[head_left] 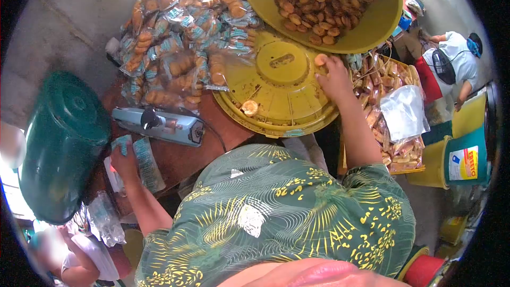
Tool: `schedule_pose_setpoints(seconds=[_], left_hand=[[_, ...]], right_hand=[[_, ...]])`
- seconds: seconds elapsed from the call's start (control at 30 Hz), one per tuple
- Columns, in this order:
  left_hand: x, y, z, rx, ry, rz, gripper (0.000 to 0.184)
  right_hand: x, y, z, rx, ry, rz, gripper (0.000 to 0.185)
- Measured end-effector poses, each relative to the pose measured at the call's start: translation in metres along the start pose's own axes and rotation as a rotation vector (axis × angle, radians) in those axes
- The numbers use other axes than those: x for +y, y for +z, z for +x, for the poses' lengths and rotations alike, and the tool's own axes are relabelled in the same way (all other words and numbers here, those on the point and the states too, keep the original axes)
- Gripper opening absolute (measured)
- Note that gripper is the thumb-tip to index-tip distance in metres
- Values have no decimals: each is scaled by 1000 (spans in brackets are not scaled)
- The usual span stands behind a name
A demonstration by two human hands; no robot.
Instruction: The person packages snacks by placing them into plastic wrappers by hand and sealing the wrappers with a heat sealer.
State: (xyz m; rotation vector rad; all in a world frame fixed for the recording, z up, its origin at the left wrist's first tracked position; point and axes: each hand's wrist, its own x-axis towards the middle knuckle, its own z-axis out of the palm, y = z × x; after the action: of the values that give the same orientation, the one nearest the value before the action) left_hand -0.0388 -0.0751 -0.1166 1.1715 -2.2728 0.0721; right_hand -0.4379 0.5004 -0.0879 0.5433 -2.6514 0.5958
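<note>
My right hand (337, 79) is over the right edge of a large yellow lid (287, 82), with a round cookie (320, 59) at its fingertips. Another pale round cookie (249, 108) lies near the lid's front left, among crumbs. Above the lid, a tilted yellow tub (255, 0) holds many loose round cookies (324, 13). On the left, my left hand (125, 162) has its fingers closed at the top of a clear plastic bag with blue-green print (122, 141). More such bags (149, 162) lie flat beside it.
Packed cookie bags (180, 64) are heaped behind a blue-grey bag sealer (159, 126) on the brown table (226, 133). A green drum (64, 143) stands left. At right is a crate of wrapped pastries (372, 138) with a white sheet (405, 112). Two other people (451, 64) (87, 258) are nearby.
</note>
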Motion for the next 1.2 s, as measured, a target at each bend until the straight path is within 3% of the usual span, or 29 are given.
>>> schedule_pose_setpoints(seconds=[0.07,0.1,0.2,0.27,0.33,0.4,0.5,0.57,0.67,0.77,0.8,0.87,0.93,1.0,1.07,1.17,1.2], left_hand=[[40,-23,-33,-102,-148,176,46],[23,-8,-37,-17,-45,207,45],[13,-8,-33,-232,-18,82,44],[16,-9,-33,-209,-41,24,42],[21,-14,-33,-162,-26,-17,40],[27,-21,-39,-97,20,-35,38],[25,-13,-45,41,110,169,37],[17,-8,-42,-38,-8,10,35],[0,-8,-40,-175,-111,-230,31],[4,-22,-39,-273,-184,-411,28],[7,-26,-38,-296,-208,-464,27],[-55,25,-25,-170,-161,-794,27],[-60,26,-15,-77,-140,-868,27],[17,-59,-1,-30,-145,-686,25],[82,-105,1,142,-365,-1501,23],[49,-103,16,22,57,-1828,32],[58,-115,14,2,52,-1791,30]], right_hand=[[-6,1,-4,-65,-58,88,50],[-19,-1,-7,-96,-114,153,50],[-57,-7,-10,-179,-262,278,51],[-73,-10,3,-155,-273,386,50],[-63,-8,42,4,-289,131,51],[-69,-32,77,-90,71,-115,52],[-4,1,136,-346,285,-105,49],[9,18,146,-438,355,-262,47],[-26,0,117,-393,243,-123,38],[-24,24,72,-158,-126,-29,34],[-31,19,58,-173,-121,14,35],[-45,3,36,-204,-103,99,36],[-46,-10,25,-173,-103,144,37],[-38,-13,18,-199,-90,134,38],[-33,-10,13,-276,-68,76,39],[-35,-20,13,-203,-66,145,44],[-38,-24,12,-184,-75,194,44]])
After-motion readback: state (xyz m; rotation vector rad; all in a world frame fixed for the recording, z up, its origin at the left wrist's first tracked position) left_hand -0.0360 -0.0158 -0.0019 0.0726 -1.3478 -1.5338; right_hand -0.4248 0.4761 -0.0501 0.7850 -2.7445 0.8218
